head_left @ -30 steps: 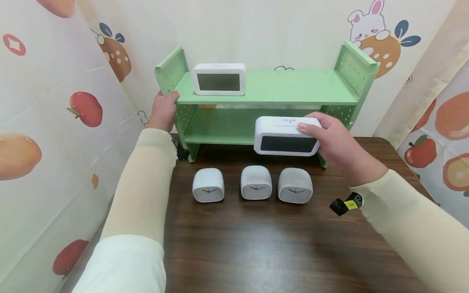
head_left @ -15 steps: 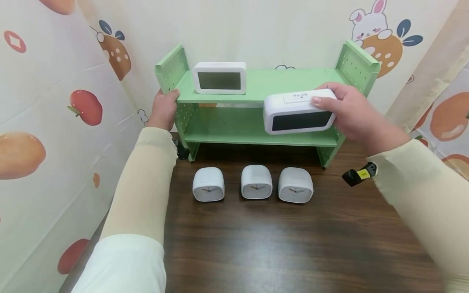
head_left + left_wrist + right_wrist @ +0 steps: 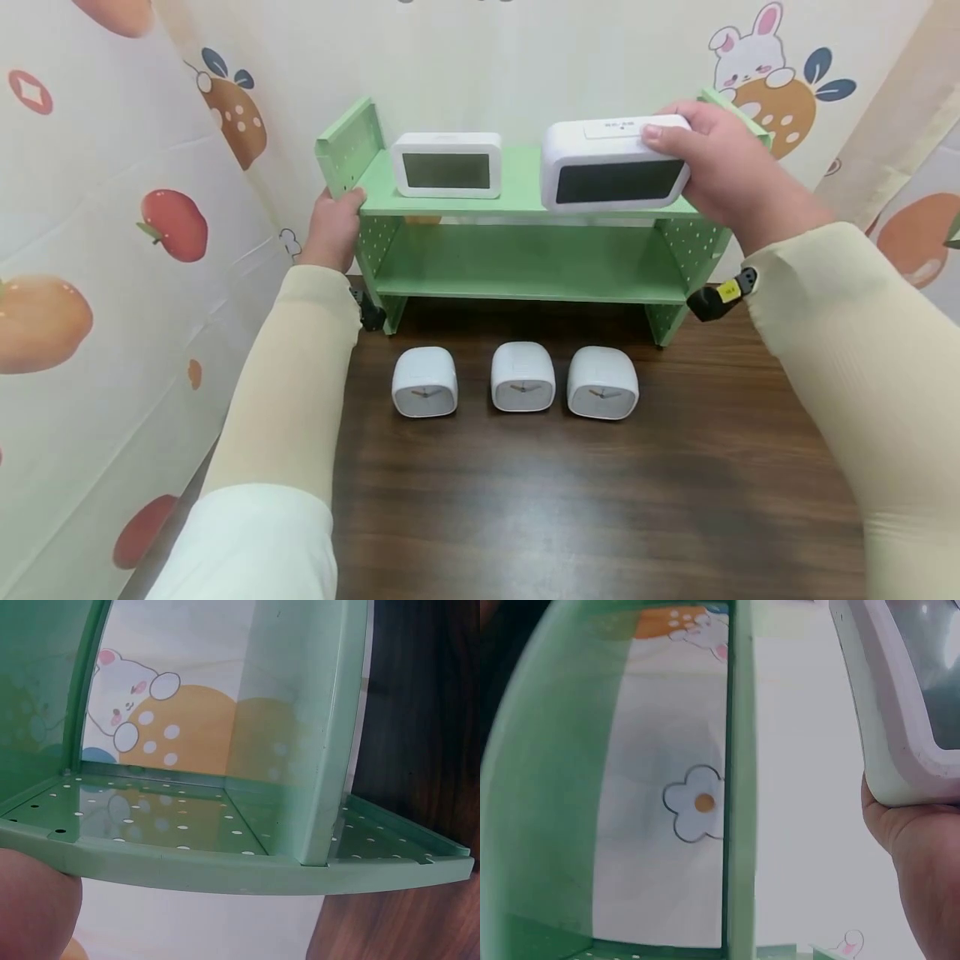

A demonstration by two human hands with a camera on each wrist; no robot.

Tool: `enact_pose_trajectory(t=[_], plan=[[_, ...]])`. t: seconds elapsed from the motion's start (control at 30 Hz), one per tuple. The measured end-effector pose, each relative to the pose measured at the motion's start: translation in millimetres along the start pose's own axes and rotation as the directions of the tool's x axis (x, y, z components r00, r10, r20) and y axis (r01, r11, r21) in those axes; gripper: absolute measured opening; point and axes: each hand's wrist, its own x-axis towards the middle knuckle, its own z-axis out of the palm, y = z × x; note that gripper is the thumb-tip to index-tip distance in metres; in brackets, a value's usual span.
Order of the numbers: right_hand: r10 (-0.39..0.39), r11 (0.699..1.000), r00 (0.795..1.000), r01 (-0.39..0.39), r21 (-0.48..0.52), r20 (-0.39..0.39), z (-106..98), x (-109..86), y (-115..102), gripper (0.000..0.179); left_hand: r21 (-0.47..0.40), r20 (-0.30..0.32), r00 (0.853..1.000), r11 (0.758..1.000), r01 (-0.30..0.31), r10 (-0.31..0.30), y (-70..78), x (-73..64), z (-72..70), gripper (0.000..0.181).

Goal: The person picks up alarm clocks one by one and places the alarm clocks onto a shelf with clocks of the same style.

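While the left hand (image 3: 333, 227) grips a green shelf (image 3: 525, 262), the right hand (image 3: 723, 167) holds up a white rectangular device (image 3: 615, 179)

With its thumb on top, the right hand has the device by its right end, in front of the upper board's right half. White and round-cornered, the device carries a wide, dark, blank screen on its front and a strip with small marks on top; its right end sits slightly higher.

Left of that grip, a second white device (image 3: 447, 169) stands upright on the upper board, making two. Farther left, the other hand is closed on the shelf's side panel. Below the right grip and to its left, three small white clocks (image 3: 523, 377) line the brown table (image 3: 525, 500), each with a pale dial. One shelf, two boards.

Half a second ago the held device hung lower, before the lower board; now it has risen. The left hand stayed put.
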Motion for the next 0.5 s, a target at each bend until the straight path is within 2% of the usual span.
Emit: enact_pose_trajectory(t=[0.3,0.5], plan=[[0.084,0.996,0.994,-0.086,-0.023,-0.075,-12,22.9,1,0.031,-0.043,0.002,1.0,0.999,-0.017,0.017,-1.4,2.7,1.7,0.054],[0.074,0.987,0.995,-0.064,0.144,-0.065,-14,31.9,12,0.025,-0.051,0.001,0.999,0.998,-0.035,0.035,-4.7,4.2,-1.1,0.054]])
